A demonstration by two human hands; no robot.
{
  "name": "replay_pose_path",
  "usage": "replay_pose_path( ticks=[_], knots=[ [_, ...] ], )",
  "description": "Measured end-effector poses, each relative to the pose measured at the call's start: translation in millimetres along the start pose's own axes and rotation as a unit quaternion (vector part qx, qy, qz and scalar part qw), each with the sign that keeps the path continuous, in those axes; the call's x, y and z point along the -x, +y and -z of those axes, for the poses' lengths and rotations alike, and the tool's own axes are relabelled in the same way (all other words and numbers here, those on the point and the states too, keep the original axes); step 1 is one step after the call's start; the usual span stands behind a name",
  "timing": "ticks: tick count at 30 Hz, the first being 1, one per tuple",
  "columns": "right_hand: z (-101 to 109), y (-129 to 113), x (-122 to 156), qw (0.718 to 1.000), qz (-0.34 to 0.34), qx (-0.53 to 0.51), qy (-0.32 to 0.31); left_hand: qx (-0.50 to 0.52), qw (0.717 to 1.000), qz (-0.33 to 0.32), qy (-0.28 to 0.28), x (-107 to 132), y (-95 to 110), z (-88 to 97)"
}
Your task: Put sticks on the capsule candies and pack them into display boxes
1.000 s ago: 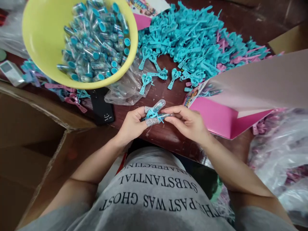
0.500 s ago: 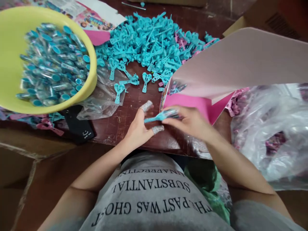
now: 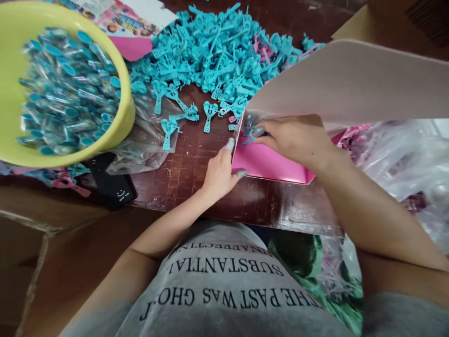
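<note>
A cardboard box with a bright pink inside and a raised pale lid lies open on the table. My left hand, with silvery wraps on thumb and finger, grips its left wall near the front corner. Inside the box, my right hand has its fingers closed around a blue plastic toy with a clear tube, partly hidden by the fingers. Similar blue toys show beside it at the box's left end. Several loose blue plastic slingshot-shaped pieces lie left of the box.
A yellow basin holds many clear tubes with blue caps. Behind, blue pieces form a large heap with some pink ones. A black phone-like object lies at the front edge; clear plastic bags are at right.
My right hand has carried the blue toy rightward and up into the box. My left hand has moved right from beside the toy to the box's left wall.
</note>
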State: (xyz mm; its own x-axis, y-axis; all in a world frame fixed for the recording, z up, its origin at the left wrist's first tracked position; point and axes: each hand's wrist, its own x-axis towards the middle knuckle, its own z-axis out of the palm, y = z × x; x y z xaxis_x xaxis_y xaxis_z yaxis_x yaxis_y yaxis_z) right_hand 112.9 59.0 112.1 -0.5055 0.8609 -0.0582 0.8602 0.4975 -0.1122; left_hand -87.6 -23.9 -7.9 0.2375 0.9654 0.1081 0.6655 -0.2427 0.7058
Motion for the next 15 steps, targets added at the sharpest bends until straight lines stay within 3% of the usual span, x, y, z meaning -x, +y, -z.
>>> replay_pose_path(
  ticks=[3, 7, 12, 15],
  knots=[
    [3.8, -20.7, -4.8, 0.994, -0.004, 0.092, -0.056, -0.011, 1.000, -0.002, 0.000, 1.4, -0.5, -1.9],
    [2.3, -28.1, 6.9, 0.996, -0.018, 0.091, -0.008, 0.003, 1.000, -0.005, 0.011, 5.7, -5.3, -3.2],
    [-12.2, -5.0, 29.8, 0.990, -0.054, -0.091, 0.097, 0.063, 0.988, -0.092, 0.109, -20.1, -4.6, 22.1],
    [-29.4, 6.5, 36.6, 0.956, -0.120, -0.214, 0.163, 0.070, 0.985, -0.130, 0.093, -56.4, 4.4, 41.1]
  ],
)
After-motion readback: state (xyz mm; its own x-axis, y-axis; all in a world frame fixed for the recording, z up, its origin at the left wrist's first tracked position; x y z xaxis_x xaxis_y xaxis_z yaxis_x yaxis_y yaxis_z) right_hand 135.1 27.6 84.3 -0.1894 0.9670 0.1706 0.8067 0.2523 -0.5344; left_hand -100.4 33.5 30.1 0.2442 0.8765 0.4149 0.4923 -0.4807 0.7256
